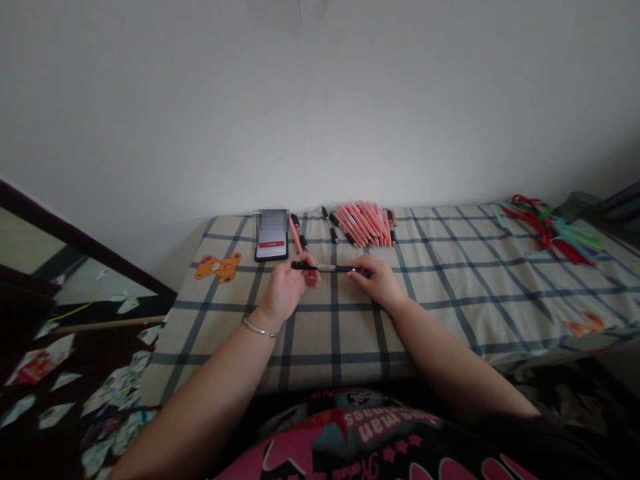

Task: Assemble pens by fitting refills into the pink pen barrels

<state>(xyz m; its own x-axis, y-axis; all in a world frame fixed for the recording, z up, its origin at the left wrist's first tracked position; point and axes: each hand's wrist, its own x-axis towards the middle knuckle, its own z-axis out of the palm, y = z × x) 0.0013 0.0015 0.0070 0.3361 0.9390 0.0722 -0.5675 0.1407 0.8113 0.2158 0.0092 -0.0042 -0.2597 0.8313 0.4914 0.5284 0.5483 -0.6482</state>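
Held level between my two hands is a black pen with a clear, pale section in its middle. My left hand has its fingers closed on the pen's thicker black end. The other, thinner end is pinched in the fingertips of my right hand. Just beyond my hands lies a heap of pink pen barrels, with small black pieces scattered at its left side. A single pink barrel and a couple of black caps lie beyond my left hand.
A phone with a lit screen lies to the left of the pink barrels. Red, green and teal strips are piled at the table's far right. The checked tablecloth reaches back to a white wall. Paper scraps litter the floor at left.
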